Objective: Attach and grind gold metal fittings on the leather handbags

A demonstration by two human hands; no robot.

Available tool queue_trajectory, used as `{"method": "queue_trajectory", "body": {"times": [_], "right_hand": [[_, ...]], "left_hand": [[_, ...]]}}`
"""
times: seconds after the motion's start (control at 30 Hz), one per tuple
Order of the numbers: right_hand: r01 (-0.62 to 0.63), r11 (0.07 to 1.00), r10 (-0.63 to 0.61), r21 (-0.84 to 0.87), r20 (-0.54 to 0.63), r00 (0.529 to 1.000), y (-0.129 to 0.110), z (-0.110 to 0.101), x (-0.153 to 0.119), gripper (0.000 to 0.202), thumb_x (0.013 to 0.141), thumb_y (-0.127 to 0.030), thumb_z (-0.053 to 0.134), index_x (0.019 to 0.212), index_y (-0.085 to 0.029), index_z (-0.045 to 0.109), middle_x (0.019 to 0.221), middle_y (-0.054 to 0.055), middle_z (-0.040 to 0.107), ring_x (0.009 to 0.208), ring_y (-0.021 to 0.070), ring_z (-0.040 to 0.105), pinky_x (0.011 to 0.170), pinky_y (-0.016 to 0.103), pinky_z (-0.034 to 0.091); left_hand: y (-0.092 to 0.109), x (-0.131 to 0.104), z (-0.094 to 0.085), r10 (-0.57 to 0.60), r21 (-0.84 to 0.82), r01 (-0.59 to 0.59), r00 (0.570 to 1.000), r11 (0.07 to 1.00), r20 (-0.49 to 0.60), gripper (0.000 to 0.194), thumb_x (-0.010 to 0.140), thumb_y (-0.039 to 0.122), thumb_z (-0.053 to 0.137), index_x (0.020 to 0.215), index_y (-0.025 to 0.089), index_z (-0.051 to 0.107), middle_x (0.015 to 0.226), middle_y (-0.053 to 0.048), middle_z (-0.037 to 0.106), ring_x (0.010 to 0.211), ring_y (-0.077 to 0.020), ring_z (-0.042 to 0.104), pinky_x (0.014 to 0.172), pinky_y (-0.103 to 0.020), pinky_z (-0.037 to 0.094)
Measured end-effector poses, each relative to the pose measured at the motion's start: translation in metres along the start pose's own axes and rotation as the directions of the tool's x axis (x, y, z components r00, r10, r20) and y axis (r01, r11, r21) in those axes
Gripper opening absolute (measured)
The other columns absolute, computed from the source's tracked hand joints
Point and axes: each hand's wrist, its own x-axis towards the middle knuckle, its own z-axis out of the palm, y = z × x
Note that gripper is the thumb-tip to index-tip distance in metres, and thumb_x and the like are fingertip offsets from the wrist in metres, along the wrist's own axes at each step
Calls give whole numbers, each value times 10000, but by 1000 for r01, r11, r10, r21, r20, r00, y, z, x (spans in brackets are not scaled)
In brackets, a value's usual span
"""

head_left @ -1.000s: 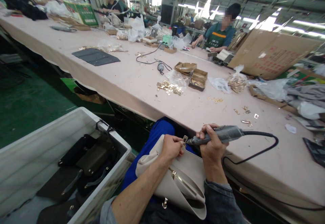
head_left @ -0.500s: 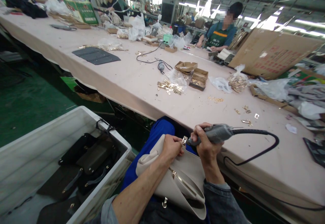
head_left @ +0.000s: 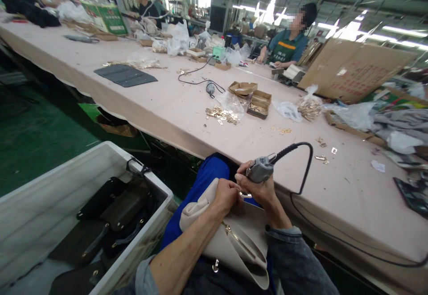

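A beige handbag [head_left: 250,218] lies on my lap, its zipped pocket [head_left: 238,238] facing me and a small gold clasp [head_left: 216,266] on its lower side. My left hand [head_left: 228,195] is closed, pinching the bag's upper edge beside a shiny gold metal plate [head_left: 245,194]. In my right hand [head_left: 264,191] is a grey electric screwdriver [head_left: 261,169], gripped round its body with the cord end tilted up. The tool's tip is hidden behind my fingers, close to the plate, so I cannot tell whether they touch.
A white bin [head_left: 110,145] holding several dark bags stands to my left. On the long covered table [head_left: 180,121] lie loose gold plates [head_left: 222,116], a small box of parts [head_left: 260,104] and a dark panel [head_left: 125,75]. The black cord [head_left: 307,165] loops at right. A co-worker [head_left: 289,45] sits opposite.
My right hand has swung the screwdriver from nearly level to steeply upright, its cord end rising and moving left. The gold plate has tipped flatter. My left hand stays at the bag's edge.
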Motion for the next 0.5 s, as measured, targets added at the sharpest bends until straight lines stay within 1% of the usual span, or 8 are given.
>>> {"method": "queue_trajectory", "body": {"times": [0.07, 0.1, 0.13, 0.17, 0.23, 0.33, 0.4, 0.5], "right_hand": [[1, 997, -8, 75, 86, 996, -7, -4, 2, 171, 788, -284, 815, 825, -187, 679, 642, -9, 612, 457, 116, 521, 398, 240, 409], [25, 989, -39, 147, 91, 995, -12, -8, 4, 150, 798, -282, 797, 833, -195, 679, 641, -13, 608, 446, 113, 508, 400, 243, 407], [67, 971, -82, 229, 58, 995, -18, -14, 7, 127, 811, -278, 773, 852, -206, 678, 645, -19, 603, 434, 105, 489, 409, 244, 409], [124, 944, -125, 305, -16, 992, -23, -21, 11, 108, 822, -271, 751, 870, -216, 671, 660, -26, 600, 428, 92, 466, 425, 244, 419], [233, 880, -151, 414, -222, 963, -31, -41, 20, 107, 820, -241, 734, 871, -222, 641, 705, -34, 599, 440, 68, 437, 472, 236, 448], [270, 824, -15, 498, -457, 890, -28, -79, 34, 202, 762, -195, 769, 817, -202, 574, 756, -35, 594, 485, 52, 440, 523, 214, 481], [257, 813, 96, 523, -556, 826, -13, -107, 41, 251, 722, -180, 785, 814, -189, 551, 781, -32, 587, 504, 46, 447, 534, 205, 496], [262, 818, 195, 512, -675, 712, 16, -142, 48, 264, 680, -138, 768, 800, -174, 536, 779, -31, 575, 522, 47, 467, 545, 206, 517]], "left_hand": [[1, -1, 0, 23, -42, -22, 1000, 999, 10, 182, 571, 44, 508, 513, 127, 659, 432, -23, 587, 361, -120, 500, 391, -215, 401], [1, -1, 0, 25, -61, -24, 1000, 998, 17, 184, 571, 47, 517, 551, 118, 685, 448, -26, 603, 362, -122, 506, 394, -219, 414], [2, -1, -1, 25, -78, -23, 999, 997, 21, 195, 579, 54, 527, 603, 107, 713, 465, -31, 619, 363, -125, 513, 396, -224, 428], [2, -1, -1, 22, -94, -20, 1000, 995, 21, 212, 595, 64, 537, 663, 96, 735, 488, -37, 637, 368, -131, 526, 398, -230, 443], [4, -1, -2, 15, -121, -14, 1000, 993, 13, 225, 648, 92, 558, 769, 80, 747, 543, -55, 675, 398, -144, 571, 416, -241, 481], [5, -1, -2, 20, -145, -19, 1000, 989, 8, 172, 726, 136, 598, 836, 77, 717, 614, -75, 708, 456, -157, 628, 470, -262, 535], [4, -2, -2, 33, -140, -32, 999, 990, 4, 137, 732, 143, 643, 845, 86, 695, 599, -64, 699, 456, -157, 627, 480, -264, 539], [3, -4, -3, 47, -109, -48, 999, 993, -12, 140, 694, 126, 704, 829, 106, 674, 554, -37, 671, 427, -157, 603, 448, -249, 496]]}}
